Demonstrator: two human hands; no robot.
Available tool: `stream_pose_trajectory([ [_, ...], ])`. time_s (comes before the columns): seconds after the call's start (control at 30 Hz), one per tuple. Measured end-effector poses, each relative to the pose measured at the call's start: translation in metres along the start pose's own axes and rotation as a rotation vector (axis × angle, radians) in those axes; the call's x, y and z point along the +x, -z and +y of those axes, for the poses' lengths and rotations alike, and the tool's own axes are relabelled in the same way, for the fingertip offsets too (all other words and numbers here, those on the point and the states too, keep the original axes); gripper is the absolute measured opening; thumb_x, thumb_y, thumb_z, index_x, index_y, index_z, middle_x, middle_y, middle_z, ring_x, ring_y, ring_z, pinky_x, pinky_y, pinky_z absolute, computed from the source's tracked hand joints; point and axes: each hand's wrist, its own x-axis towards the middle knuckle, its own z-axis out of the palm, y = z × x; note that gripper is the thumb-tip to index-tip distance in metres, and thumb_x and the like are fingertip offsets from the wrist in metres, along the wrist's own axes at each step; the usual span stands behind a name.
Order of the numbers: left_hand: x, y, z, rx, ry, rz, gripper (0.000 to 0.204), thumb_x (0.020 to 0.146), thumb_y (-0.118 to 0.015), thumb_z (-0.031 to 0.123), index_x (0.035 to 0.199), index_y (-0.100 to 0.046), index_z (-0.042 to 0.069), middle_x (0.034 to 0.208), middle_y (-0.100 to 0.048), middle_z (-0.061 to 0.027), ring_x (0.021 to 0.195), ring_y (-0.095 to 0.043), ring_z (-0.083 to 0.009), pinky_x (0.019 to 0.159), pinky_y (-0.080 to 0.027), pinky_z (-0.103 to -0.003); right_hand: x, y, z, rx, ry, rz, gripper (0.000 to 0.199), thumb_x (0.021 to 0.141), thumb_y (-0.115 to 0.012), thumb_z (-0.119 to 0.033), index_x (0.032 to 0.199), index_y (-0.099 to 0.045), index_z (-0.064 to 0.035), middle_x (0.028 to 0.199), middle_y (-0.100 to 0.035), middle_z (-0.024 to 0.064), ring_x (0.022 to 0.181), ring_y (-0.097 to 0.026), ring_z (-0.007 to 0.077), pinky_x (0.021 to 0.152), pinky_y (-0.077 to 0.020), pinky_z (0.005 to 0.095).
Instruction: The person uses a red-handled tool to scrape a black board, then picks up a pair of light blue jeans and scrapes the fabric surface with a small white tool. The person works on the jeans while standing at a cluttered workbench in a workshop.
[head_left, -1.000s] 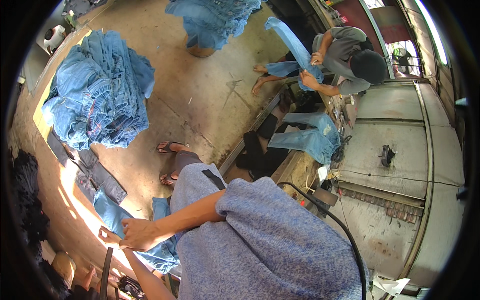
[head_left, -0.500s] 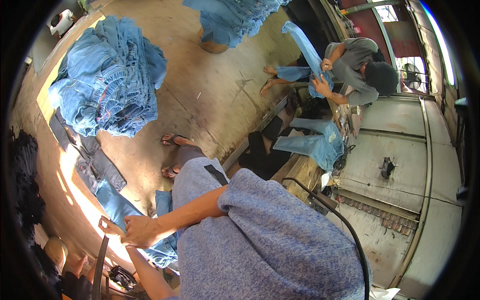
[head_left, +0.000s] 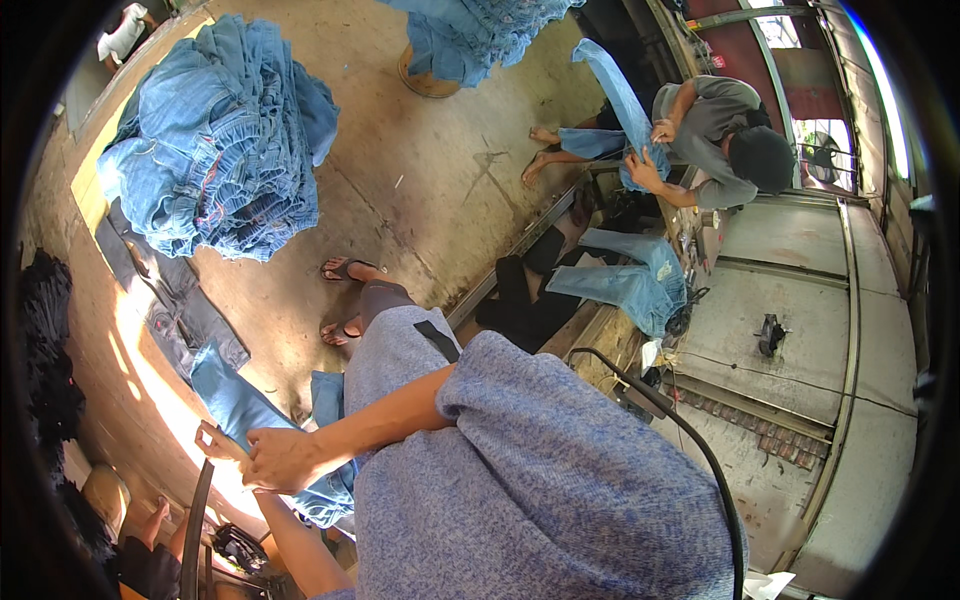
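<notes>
Low on the left, my two hands meet over a pair of blue jeans. My right hand is closed on the denim, which shows on both sides of it. Against its fingertips, my left hand has thumb and fingers pinched together. Whatever is between those left fingers is too small to make out. One part of the jeans stretches away past my hands, and the rest bunches beneath my right forearm.
A large heap of blue jeans stands at the far left, beside dark trousers on the floor. More denim is piled on a round stool. At right, a co-worker handles jeans near a bench bearing light blue jeans.
The view has shifted slightly. My hands stay together at the jeans, with only small finger movement. The co-worker's hands have barely moved.
</notes>
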Motion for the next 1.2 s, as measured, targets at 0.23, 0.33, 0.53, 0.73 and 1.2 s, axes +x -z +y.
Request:
stream_pose_trajectory([
  [0.23,0.006,0.004,0.002,0.005,-0.006,-0.009,0.033,0.104,-0.068,0.038,0.115,-0.070,0.008,0.078,-0.074,-0.0195,0.075,-0.076,-0.0303,0.071,-0.059,-0.042,-0.002,0.004,-0.002,-0.036,-0.006,-0.025,0.015,0.102,-0.059,-0.029,0.105,-0.067,-0.0177,0.076,-0.071,-0.0029,0.085,-0.070,0.0209,0.088,-0.0422,0.0431],
  [0.33,0.006,0.004,0.001,0.010,-0.008,-0.011,0.033,0.104,-0.068,0.039,0.115,-0.071,0.008,0.077,-0.074,-0.0197,0.075,-0.076,-0.0308,0.072,-0.059,-0.043,-0.004,0.004,0.000,-0.003,0.001,0.007,0.014,0.101,-0.060,-0.029,0.103,-0.066,-0.0169,0.075,-0.071,-0.0021,0.084,-0.070,0.0215,0.088,-0.0422,0.0433],
  [0.53,0.004,-0.003,0.011,0.030,-0.013,-0.035,0.033,0.103,-0.068,0.040,0.115,-0.071,0.008,0.076,-0.074,-0.0201,0.075,-0.076,-0.0319,0.072,-0.059,-0.044,-0.007,0.006,-0.002,-0.005,-0.010,-0.022,0.015,0.099,-0.062,-0.027,0.107,-0.068,-0.0159,0.075,-0.071,-0.0011,0.085,-0.071,0.0219,0.090,-0.0425,0.0433],
  [0.73,0.006,0.002,0.041,0.163,-0.058,-0.077,0.034,0.103,-0.068,0.040,0.114,-0.071,0.009,0.075,-0.074,-0.0205,0.075,-0.077,-0.0329,0.073,-0.059,-0.044,-0.006,0.025,0.008,0.273,-0.187,-0.039,0.021,0.099,-0.061,-0.018,0.113,-0.076,-0.0136,0.100,-0.077,0.0104,0.096,-0.072,0.0312,0.101,-0.0481,0.0480],
  [1.2,0.003,0.007,0.073,-0.085,0.189,-0.091,0.032,0.103,-0.066,0.041,0.113,-0.067,0.010,0.074,-0.072,-0.0237,0.077,-0.076,-0.0405,0.074,-0.059,-0.050,0.022,0.011,0.043,-0.118,0.135,-0.223,0.016,0.097,-0.071,-0.010,0.112,-0.074,-0.0048,0.103,-0.081,0.0123,0.085,-0.079,0.0287,0.073,-0.0622,0.0368],
])
